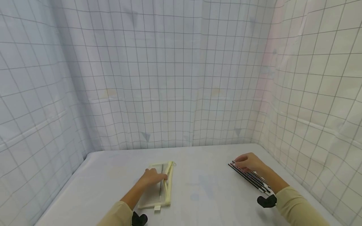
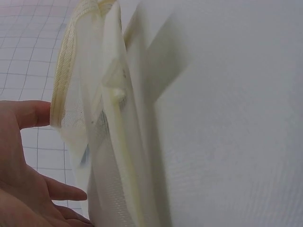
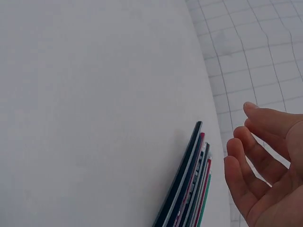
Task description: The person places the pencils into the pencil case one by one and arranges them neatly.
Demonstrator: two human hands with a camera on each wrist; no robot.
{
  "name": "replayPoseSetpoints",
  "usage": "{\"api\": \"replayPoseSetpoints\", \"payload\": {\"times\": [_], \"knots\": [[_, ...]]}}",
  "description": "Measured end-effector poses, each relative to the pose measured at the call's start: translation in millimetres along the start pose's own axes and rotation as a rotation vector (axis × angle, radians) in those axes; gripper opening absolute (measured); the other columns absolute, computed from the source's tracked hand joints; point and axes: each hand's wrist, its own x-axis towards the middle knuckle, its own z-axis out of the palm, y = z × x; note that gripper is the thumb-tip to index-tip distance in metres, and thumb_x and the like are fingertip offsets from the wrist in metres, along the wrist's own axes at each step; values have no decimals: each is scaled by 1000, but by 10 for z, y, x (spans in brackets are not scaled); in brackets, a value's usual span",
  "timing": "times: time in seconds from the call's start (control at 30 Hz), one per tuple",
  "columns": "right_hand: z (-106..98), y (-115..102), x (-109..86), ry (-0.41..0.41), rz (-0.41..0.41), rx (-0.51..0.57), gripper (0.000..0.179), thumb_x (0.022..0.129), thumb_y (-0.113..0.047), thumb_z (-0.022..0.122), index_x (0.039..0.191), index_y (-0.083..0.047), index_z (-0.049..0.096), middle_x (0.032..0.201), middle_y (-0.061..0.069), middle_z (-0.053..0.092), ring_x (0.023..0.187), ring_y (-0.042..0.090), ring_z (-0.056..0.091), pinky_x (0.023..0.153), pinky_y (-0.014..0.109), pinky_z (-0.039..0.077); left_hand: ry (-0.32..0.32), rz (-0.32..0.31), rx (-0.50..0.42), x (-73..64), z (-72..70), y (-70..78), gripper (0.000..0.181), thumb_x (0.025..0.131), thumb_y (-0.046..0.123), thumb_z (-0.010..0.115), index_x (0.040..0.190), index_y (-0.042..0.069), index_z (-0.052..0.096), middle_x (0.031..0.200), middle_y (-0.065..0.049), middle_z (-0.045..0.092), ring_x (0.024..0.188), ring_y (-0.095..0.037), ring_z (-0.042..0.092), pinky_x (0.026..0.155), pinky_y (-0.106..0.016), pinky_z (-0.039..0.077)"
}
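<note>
A pale-yellow-edged mesh zipper pouch (image 1: 169,196) lies on the white table, left of centre. The left hand (image 1: 152,178) is over it and holds its upper side. In the left wrist view, the thumb (image 2: 35,114) meets the raised zipper edge (image 2: 58,101), while the index fingertip touches the mesh farther down. Something slim shows through the mesh. At the right, a bundle of pencils (image 1: 250,178) lies slanted on the table. The right hand (image 1: 250,162) is above the far end of the pencils. Its fingers (image 3: 258,156) are loosely bent, with nothing between them in the right wrist view.
White gridded curtains (image 1: 158,78) enclose the table on the back and both sides. The white tabletop (image 1: 203,175) stretches between the pouch and the pencils. A small pale tab (image 1: 157,208) sticks out of the pouch's near edge.
</note>
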Motion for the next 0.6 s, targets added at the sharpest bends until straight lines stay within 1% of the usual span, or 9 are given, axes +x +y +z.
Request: {"api": "replayPoseSetpoints", "payload": {"times": [0.1, 0.2, 0.3, 0.4, 0.5, 0.6], "knots": [[-113, 67, -27, 4, -26, -43, 39, 99, -16, 72, 128, 10, 65, 112, 13, 71, 99, 32, 68, 84, 41, 59, -1, -5, -4, 10, 6, -8, 85, 80, 41, 72, 131, -24, 50, 130, -42, 48, 115, -48, 54, 100, -61, 45], [-211, 129, -56, 27, -23, -67, 40, 99, -16, 72, 129, 10, 64, 115, 14, 71, 102, 33, 69, 86, 42, 59, -3, -13, -13, 17, 8, -11, 83, 81, 39, 71, 130, -24, 50, 128, -41, 48, 111, -46, 54, 99, -61, 45], [-297, 182, -81, 50, -28, -97, 39, 99, -14, 71, 128, 11, 63, 117, 17, 70, 103, 35, 68, 85, 43, 59, -3, -21, -24, 18, 4, -16, 81, 80, 37, 71, 129, -23, 50, 127, -40, 49, 107, -43, 54, 97, -60, 46], [-358, 235, -97, 76, -23, -149, 36, 99, -12, 70, 126, 11, 64, 115, 17, 70, 100, 32, 68, 83, 42, 59, 2, -25, -27, 13, -4, -17, 76, 79, 35, 70, 126, -22, 53, 124, -38, 50, 101, -40, 53, 94, -58, 47], [-394, 297, -101, 107, 6, -189, 32, 98, -10, 70, 123, 10, 66, 109, 14, 71, 96, 28, 67, 80, 41, 60, 5, -32, -26, 3, -15, -5, 66, 77, 32, 69, 117, -20, 56, 115, -32, 52, 94, -37, 51, 88, -54, 49], [-418, 364, -117, 105, 14, -229, 29, 97, -6, 69, 120, 11, 67, 105, 14, 72, 93, 27, 68, 77, 41, 60, 10, -34, -24, -4, -16, 6, 55, 74, 29, 68, 105, -14, 58, 104, -26, 52, 89, -34, 49, 81, -50, 48]]}}
